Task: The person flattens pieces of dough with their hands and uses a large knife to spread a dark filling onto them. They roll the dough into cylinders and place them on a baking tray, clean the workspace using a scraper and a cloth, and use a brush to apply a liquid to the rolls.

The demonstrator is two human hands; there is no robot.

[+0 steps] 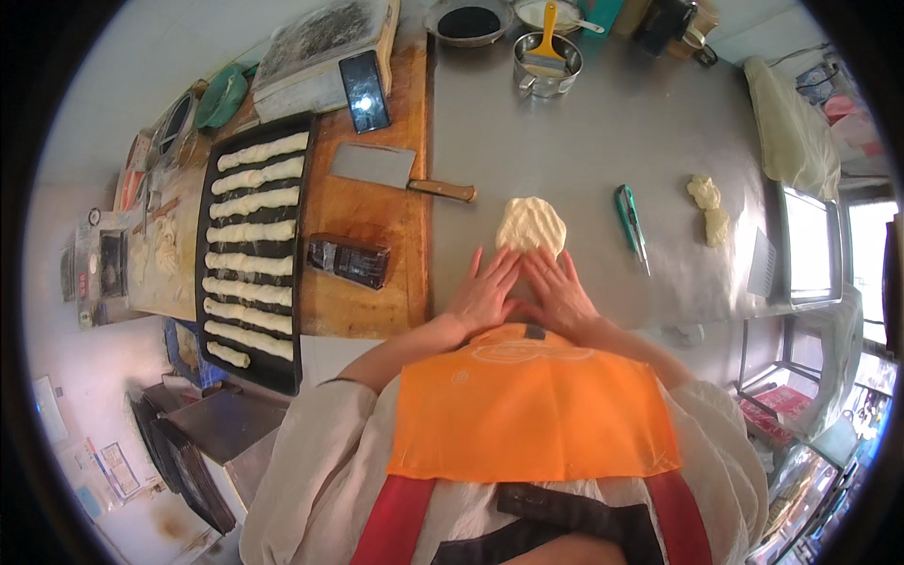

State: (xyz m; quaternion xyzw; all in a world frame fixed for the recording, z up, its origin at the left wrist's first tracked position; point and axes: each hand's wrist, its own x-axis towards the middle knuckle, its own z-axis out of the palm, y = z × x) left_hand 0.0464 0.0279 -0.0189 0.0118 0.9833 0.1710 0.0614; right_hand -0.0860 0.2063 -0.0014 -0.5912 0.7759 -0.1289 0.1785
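Note:
A flattened piece of pale dough (532, 226) lies on the steel tabletop (574, 141) in front of me. Both hands rest on its near edge, side by side, fingers stretched out and pointing away from me. My left hand (482, 294) touches the dough's lower left part, and my right hand (557, 290) presses flat on its lower right part. Right of the dough lies a green-handled tool with a slim metal end (631, 226). To the left, a cleaver (377, 168) with a wooden handle lies across the edge of the wooden board (400, 254).
A black tray (299, 311) at the left holds several long dough strips. Near it lie a dark packet (348, 261) and a phone (364, 91). A metal pot (563, 85) with a yellow-handled brush stands at the back. Small dough lumps (708, 209) sit at the right.

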